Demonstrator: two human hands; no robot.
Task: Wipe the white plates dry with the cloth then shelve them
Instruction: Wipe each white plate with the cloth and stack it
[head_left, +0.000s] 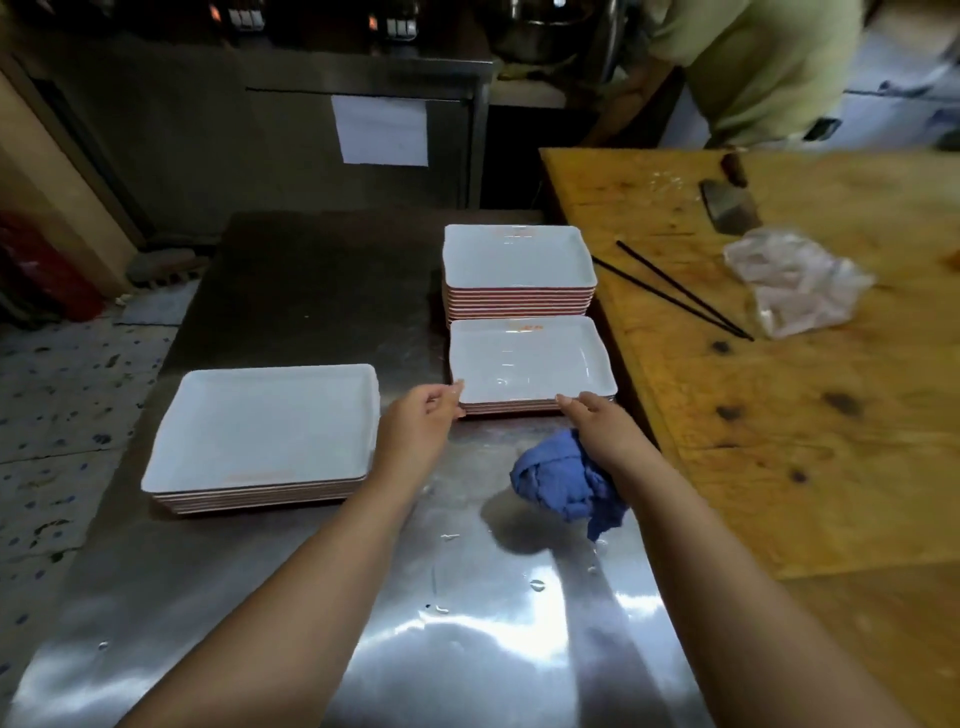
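Three stacks of white rectangular plates stand on a steel table: a tall far stack, a low near stack in front of it, and a left stack. My left hand pinches the front left corner of the near stack's top plate. My right hand touches that plate's front right edge with its fingertips while a crumpled blue cloth is held under its palm. Water drops lie on the plate and the table.
A wooden table adjoins on the right, carrying black chopsticks, a crumpled plastic bag and a cleaver. Another person in a green shirt bends over at the back right. Steel cabinets stand behind.
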